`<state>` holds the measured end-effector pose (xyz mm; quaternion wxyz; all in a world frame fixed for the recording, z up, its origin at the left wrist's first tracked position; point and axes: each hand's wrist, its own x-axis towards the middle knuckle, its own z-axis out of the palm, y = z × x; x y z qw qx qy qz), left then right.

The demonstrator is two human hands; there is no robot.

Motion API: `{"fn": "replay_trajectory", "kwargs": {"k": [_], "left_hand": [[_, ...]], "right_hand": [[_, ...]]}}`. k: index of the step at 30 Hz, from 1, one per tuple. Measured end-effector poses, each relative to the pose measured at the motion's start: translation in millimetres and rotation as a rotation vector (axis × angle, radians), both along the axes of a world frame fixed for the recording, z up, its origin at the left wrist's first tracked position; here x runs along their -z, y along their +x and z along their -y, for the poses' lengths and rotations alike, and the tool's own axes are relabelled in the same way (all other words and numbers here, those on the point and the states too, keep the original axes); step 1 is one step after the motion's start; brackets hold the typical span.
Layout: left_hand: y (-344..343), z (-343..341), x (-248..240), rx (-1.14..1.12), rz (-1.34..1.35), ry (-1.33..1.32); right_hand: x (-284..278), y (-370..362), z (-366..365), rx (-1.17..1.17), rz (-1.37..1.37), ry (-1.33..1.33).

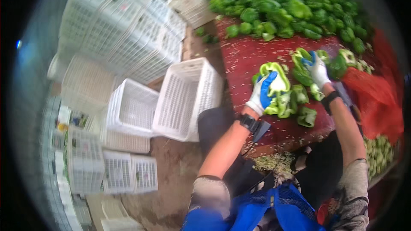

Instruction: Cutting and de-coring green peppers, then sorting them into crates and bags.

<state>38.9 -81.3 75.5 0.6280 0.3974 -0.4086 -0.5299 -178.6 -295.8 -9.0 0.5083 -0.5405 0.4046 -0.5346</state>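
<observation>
My left hand (260, 95), in a white and blue work glove, is closed on a halved green bell pepper (278, 78) whose pale cut inside faces up. To its right, my right hand (317, 72), gloved alike, has its fingers around another opened bell pepper piece (301, 69). Between and below the hands lie several cut pepper pieces (306, 117) on the red tabletop (242, 68). More cut peppers (338, 66) rest just right of my right hand.
A large heap of whole green peppers (287, 6) covers the table's far end. Red mesh (372, 92) hangs at the right, above a container of pale cores (379, 154). White plastic crates (182, 98) stand and stack on the left. Seeds litter the table and floor.
</observation>
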Motion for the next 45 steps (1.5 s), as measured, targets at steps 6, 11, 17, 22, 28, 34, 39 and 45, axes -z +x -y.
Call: {"fn": "replay_trajectory", "kwargs": {"k": [6,11,17,22,28,34,39,45], "left_hand": [[70.2,-33.4,-15.2,-0.026,-0.590,0.233],[74.4,-24.5,2.3,0.106,-0.605,0.223],[40.9,-8.7,-9.0,0.169,-0.333,0.096],[19.3,-17.8,-12.2,-0.251,-0.010,0.099],[33.9,-20.1,-5.6,-0.227,0.059,0.058],[48.5,-11.9,0.1,0.242,-0.810,0.446],[61.2,-13.9,23.4,0.132,-0.736,0.443],[53.3,-14.8,10.7,0.161,-0.707,0.397]], "right_hand": [[-70.2,83.3,-84.9,-0.047,-0.828,-0.654],[-139.9,90.1,-139.1,-0.563,-0.315,-0.482],[-127.9,84.5,-149.8,-0.607,-0.751,-0.819],[-98.3,95.4,-156.8,-0.500,-0.770,-0.918],[-106.2,89.2,-155.0,-0.668,-0.796,-0.883],[-97.9,86.8,-149.7,-0.639,-0.868,-1.053],[-88.8,100.7,-164.2,-0.479,-1.024,-1.116],[-74.0,104.5,-164.6,-0.375,-0.782,-1.030]]}}
